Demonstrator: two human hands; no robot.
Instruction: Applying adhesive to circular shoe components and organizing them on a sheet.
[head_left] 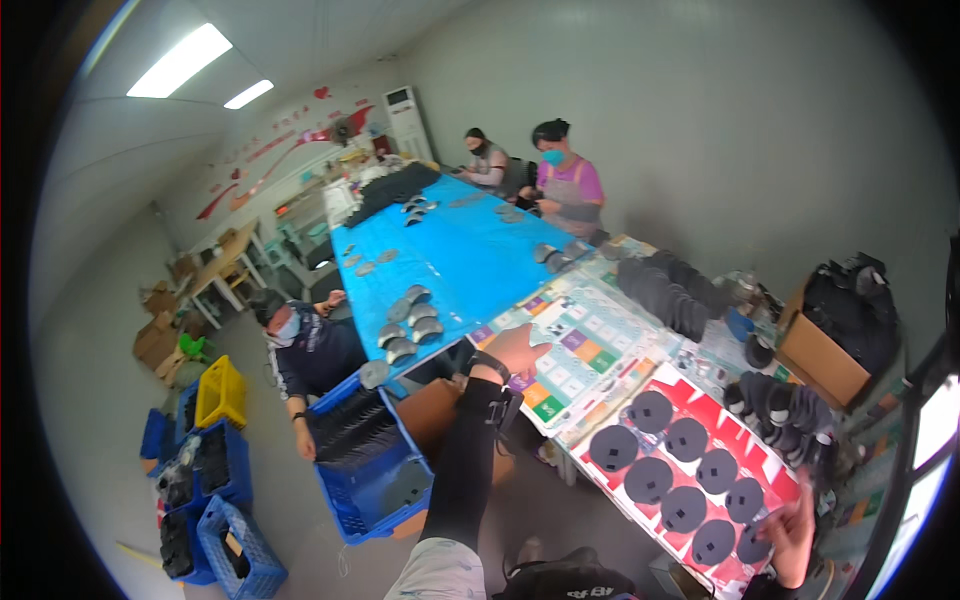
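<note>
My left hand (515, 350) reaches over the printed sheet (575, 350) on the table, its fingers extended and nothing visible in them. A dark band circles that wrist. At the lower right, my right hand (793, 532) has its fingers apart at the edge of a dark round disc (752, 544). Whether they touch or only hover over it is hard to tell. Several similar discs (684, 508), each with a small dark mark in the middle, lie in rows on the red and white board (672, 380).
Dark curved pads stand in stacked rows (665, 290) beyond the board, near a cardboard box (822, 358). Grey curved pieces (425, 328) lie on the blue tabletop (450, 255). A blue crate (350, 500) stands left of my arm, beside a seated person (315, 340). Two people (570, 180) sit across the table.
</note>
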